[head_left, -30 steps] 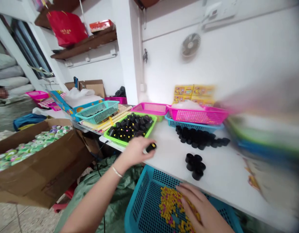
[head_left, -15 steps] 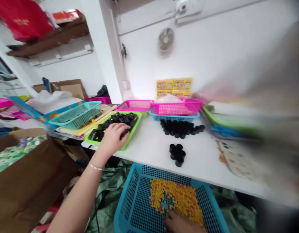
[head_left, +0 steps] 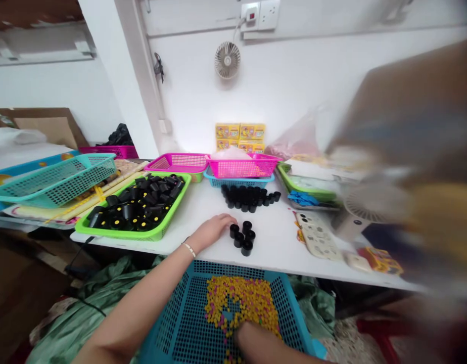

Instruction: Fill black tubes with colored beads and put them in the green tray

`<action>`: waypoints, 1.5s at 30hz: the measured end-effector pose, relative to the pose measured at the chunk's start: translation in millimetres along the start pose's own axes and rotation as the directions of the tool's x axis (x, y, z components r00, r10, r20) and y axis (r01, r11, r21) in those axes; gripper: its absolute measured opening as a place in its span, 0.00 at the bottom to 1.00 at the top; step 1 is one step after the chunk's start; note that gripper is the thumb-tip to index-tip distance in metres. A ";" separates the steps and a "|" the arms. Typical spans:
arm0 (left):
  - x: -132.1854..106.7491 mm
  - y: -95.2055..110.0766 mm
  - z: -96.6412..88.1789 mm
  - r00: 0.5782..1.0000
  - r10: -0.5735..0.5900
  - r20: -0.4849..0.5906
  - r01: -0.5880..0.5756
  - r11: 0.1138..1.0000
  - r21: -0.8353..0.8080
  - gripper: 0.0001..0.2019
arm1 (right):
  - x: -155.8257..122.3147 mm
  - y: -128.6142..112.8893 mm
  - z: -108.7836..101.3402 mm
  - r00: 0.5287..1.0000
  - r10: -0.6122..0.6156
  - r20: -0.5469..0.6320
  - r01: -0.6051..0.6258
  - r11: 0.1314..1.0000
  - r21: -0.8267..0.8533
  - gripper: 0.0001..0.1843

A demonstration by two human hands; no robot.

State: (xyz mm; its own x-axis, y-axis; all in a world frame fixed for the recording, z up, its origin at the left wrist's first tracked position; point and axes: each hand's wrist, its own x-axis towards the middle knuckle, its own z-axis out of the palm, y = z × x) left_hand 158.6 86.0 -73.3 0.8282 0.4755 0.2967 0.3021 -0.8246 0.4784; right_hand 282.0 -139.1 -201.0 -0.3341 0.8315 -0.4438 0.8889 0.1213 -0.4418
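My left hand (head_left: 214, 228) rests on the white table (head_left: 269, 255), its fingertips against a small cluster of black cylinders (head_left: 241, 237). Whether it holds one is hidden. My right hand (head_left: 250, 337) is down in a blue mesh basket (head_left: 172, 314), pressed into a heap of small yellow and pink pieces (head_left: 241, 299), and its fingers are out of sight. A green tray (head_left: 120, 235) of black cylinders with yellow tops lies left of my left hand. A longer group of black cylinders (head_left: 248, 198) stands farther back.
A teal basket (head_left: 55, 182) lies left of the green tray. Pink baskets (head_left: 243, 166) and a blue basket (head_left: 237, 181) stand along the wall below yellow boxes (head_left: 239, 136). Papers and a green tray (head_left: 305, 184) lie to the right. A blurred shape covers the right edge.
My left hand has moved from the green tray to the table beside the small cluster. My right hand is lower among the pieces. The view has swung, shifting the scene left.
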 end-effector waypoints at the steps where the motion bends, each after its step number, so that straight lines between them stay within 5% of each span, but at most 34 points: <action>1: -4.6 -0.1 -2.9 1.000 -0.002 0.014 0.002 1.000 -0.008 0.15 | -0.2 1.3 -0.6 1.000 0.003 -0.005 -0.003 0.998 -0.060 0.14; 9: -49.1 -0.9 -10.8 0.992 -0.126 0.005 0.126 0.988 -0.094 0.19 | -1.1 -0.6 -10.6 0.998 -0.048 0.043 0.056 0.977 -0.204 0.13; 15: -60.6 -9.7 -9.8 0.987 -0.155 0.046 0.159 0.882 -0.443 0.21 | 0.8 -5.4 -8.6 0.994 -0.031 0.100 0.055 0.968 -0.245 0.13; 18: -62.4 -14.8 -9.8 0.979 -0.185 0.082 0.199 0.816 -0.543 0.26 | -0.7 -10.8 -25.3 0.988 -0.132 0.075 0.139 0.984 -0.108 0.09; 21: -63.2 -16.8 -9.9 0.980 -0.168 0.110 0.201 0.812 -0.548 0.23 | -3.4 -24.0 -60.6 0.959 -0.271 -0.077 0.278 0.954 0.109 0.08; 24: -63.6 -17.8 -9.9 0.980 -0.162 0.116 0.199 0.814 -0.546 0.23 | -2.9 -41.7 -106.1 0.902 -0.261 -0.344 0.347 0.912 0.217 0.10; 28: -63.7 -19.5 -9.4 0.981 -0.129 0.141 0.188 0.788 -0.587 0.23 | 11.6 -55.3 -153.7 0.736 -0.204 -0.645 0.355 0.928 0.111 0.09; 31: -63.5 -20.6 -8.7 0.981 -0.108 0.160 0.184 0.767 -0.615 0.22 | 27.6 -55.9 -169.9 0.668 -0.273 -0.692 0.339 0.940 -0.043 0.09; 38: -63.4 -20.4 -8.8 0.989 -0.099 0.109 0.143 0.827 -0.544 0.19 | 38.4 -60.3 -174.1 0.718 -0.402 -0.568 0.285 0.915 -0.286 0.16; 45: -63.4 -22.2 -8.9 0.994 -0.054 0.095 0.096 0.847 -0.523 0.18 | 37.8 -51.3 -133.5 0.617 -0.484 -0.620 0.191 0.857 -0.478 0.24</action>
State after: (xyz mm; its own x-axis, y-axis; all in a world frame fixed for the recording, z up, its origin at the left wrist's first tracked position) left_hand 95.2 76.8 -95.3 0.8520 0.4878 0.1904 0.0883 -0.4922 0.8660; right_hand 265.6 -41.5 -91.0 -0.4417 0.7910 0.4233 0.8479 0.5222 -0.0910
